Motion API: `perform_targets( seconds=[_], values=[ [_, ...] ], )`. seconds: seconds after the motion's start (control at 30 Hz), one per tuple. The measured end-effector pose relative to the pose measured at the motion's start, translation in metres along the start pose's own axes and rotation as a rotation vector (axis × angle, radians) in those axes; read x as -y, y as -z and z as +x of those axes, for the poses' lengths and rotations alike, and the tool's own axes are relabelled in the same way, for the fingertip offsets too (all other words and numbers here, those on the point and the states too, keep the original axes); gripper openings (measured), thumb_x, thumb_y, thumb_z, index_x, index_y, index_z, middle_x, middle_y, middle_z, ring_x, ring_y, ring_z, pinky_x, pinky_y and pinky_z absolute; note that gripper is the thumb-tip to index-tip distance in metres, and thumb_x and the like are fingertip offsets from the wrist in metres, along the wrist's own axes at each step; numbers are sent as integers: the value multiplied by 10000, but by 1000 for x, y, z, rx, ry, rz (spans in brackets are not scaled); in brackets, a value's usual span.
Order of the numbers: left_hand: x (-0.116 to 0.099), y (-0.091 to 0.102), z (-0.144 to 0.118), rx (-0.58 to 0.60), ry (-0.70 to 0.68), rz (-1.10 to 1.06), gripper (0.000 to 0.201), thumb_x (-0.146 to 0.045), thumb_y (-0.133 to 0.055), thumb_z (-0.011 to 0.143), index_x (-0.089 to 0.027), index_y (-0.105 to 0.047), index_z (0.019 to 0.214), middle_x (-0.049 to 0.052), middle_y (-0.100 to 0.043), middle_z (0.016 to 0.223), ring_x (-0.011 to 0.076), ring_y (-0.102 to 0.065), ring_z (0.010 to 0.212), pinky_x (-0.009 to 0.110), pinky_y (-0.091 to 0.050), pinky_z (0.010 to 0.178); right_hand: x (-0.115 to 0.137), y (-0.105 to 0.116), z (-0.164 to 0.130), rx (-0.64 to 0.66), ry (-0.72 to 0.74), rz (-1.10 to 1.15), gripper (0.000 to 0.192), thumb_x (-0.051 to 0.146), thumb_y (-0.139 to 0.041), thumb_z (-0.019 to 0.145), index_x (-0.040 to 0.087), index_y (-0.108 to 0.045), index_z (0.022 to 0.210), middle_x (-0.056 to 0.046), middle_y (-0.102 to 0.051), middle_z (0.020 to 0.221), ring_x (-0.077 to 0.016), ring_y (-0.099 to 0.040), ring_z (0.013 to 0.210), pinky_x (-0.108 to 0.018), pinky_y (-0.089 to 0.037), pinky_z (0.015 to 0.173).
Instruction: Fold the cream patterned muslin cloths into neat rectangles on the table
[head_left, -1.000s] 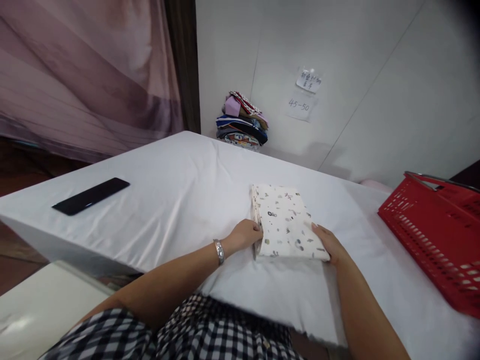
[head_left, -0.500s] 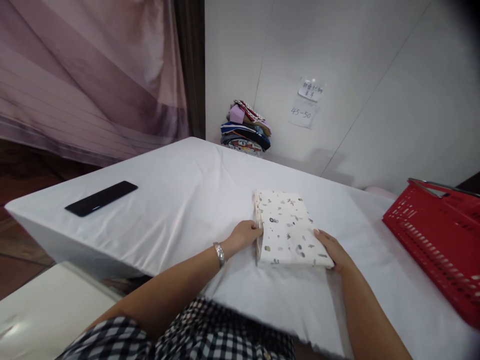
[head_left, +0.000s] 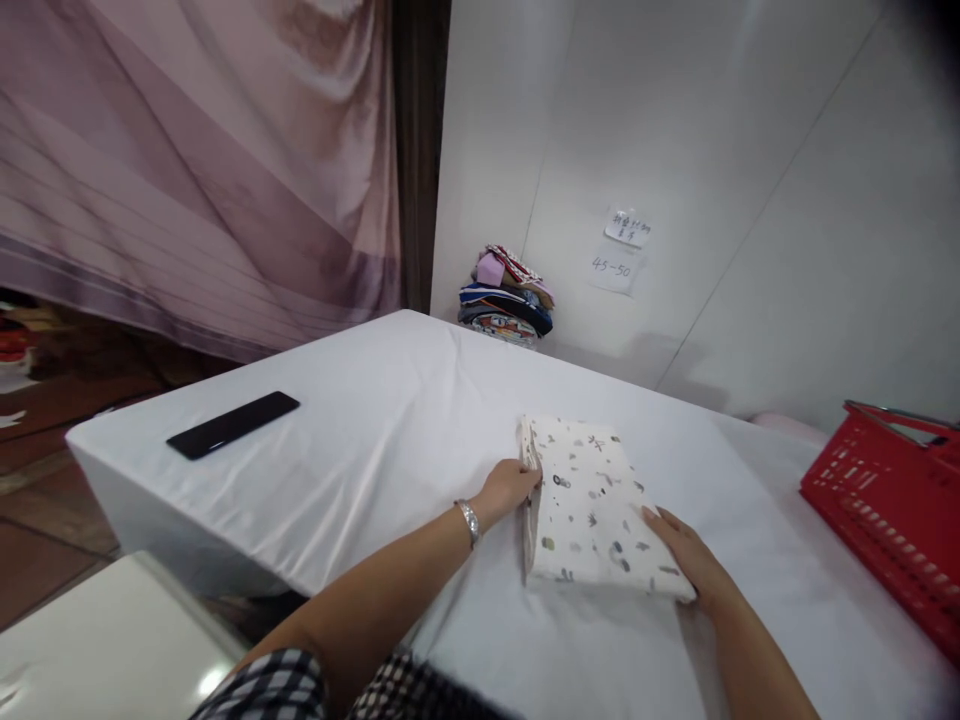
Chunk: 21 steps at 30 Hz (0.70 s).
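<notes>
Resting on a white tabletop [head_left: 360, 450], a folded cream cloth [head_left: 592, 510] with small printed shapes lies between two bare hands. At its 9 o'clock edge, the left hand [head_left: 510, 487] curls its fingers against the fold, gripping it lightly. At 4 o'clock, the right hand [head_left: 686, 560] lies flat and open on the corner. A black phone [head_left: 232, 424] sits well apart at 9 o'clock; a red basket [head_left: 892, 520] at 3 o'clock.

left hand [head_left: 511, 487], right hand [head_left: 686, 556] (both flat), forearms outstretched
</notes>
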<state>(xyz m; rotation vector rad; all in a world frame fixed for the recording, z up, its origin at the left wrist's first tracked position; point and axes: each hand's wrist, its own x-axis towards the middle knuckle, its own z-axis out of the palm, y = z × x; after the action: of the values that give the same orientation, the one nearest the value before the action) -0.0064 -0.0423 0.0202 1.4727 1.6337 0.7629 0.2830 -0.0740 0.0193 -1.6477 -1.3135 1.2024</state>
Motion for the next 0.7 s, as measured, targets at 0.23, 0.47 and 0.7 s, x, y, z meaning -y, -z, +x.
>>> perform_targets(
  seconds=[0.23,0.47,0.7],
  values=[
    [4,6,13,-74,7,54,205,-263,-493,715,-180,-511,528,6,-551,552,136,-511,568,239,-315,508,2,-1,0,28,-79,111,447,510,-633,727,257,-612,1095,-42,-678,1084,-250,-635,993,-333,-535,819],
    [-4,9,30,-68,16,104,265,-399,-500,751,-173,-576,635,31,-618,663,157,-550,634,243,-347,540,1,-2,1,45,-91,164,490,502,-655,716,241,-606,1128,-49,-689,1058,-248,-654,941,-328,-539,793],
    [1,8,33,-50,12,150,238,-330,-498,749,-166,-566,591,46,-621,641,165,-554,628,249,-346,547,3,-1,0,33,-114,174,536,513,-653,719,218,-586,1161,-52,-679,1085,-230,-641,968,-290,-524,793]
  ],
)
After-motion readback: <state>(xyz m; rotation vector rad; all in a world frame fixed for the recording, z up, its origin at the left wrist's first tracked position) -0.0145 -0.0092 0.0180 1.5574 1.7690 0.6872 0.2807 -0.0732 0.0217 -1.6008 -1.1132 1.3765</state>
